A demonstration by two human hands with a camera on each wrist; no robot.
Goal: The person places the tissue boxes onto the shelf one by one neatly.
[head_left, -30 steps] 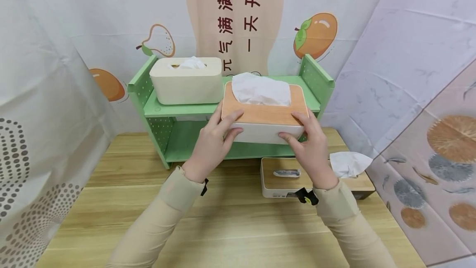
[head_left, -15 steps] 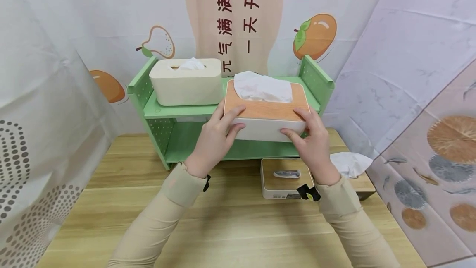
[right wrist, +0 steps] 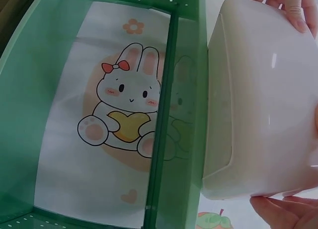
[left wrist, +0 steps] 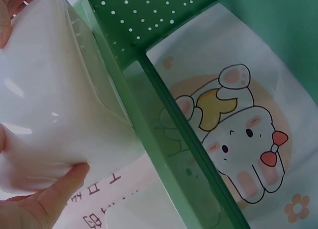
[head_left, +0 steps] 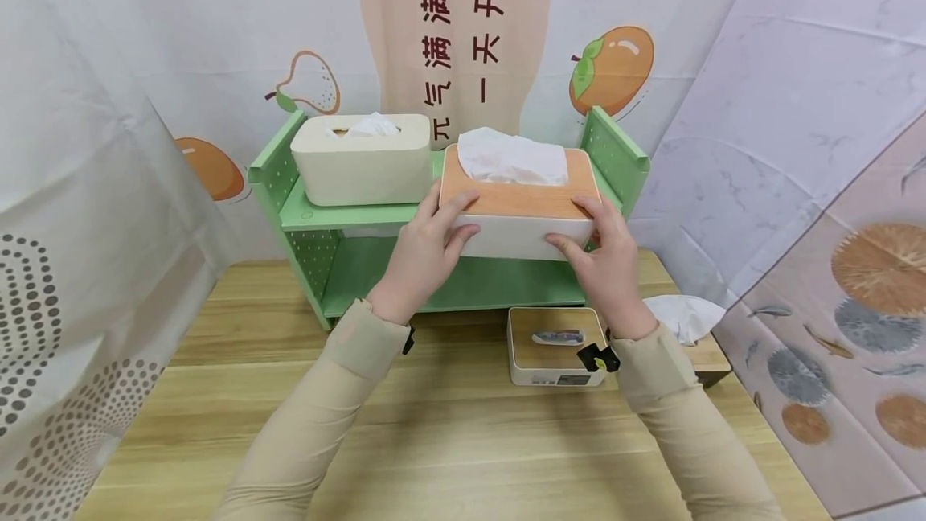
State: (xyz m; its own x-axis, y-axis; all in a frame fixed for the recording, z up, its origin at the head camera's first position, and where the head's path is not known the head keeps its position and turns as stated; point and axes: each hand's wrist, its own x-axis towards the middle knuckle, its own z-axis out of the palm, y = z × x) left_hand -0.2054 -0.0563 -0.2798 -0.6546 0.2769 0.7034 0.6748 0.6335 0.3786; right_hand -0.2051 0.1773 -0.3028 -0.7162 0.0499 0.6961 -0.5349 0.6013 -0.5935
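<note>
A white tissue box with an orange wood-look lid (head_left: 514,201) is held at the front of the green shelf's (head_left: 470,288) upper level, on the right half. Crumpled white tissue (head_left: 514,157) sticks out of its slot. My left hand (head_left: 419,252) grips its left end, thumb on the front wall and fingers on the lid. The right hand (head_left: 608,264) holds the right end the same way. In the right wrist view the box's (right wrist: 273,100) underside lies close against the shelf's front edge; whether it touches cannot be told.
A cream tissue box (head_left: 365,175) stands on the upper level's left. Below, on the wooden table (head_left: 463,441), sit a white box with a wooden top (head_left: 535,356) and, partly behind the right arm, another tissue box (head_left: 712,356). Raised green side panels (head_left: 615,155) flank the shelf.
Both hands have moved the wood-lidded tissue box slightly up and away from me, further over the upper shelf. The cream box and the boxes on the table have stayed put.
</note>
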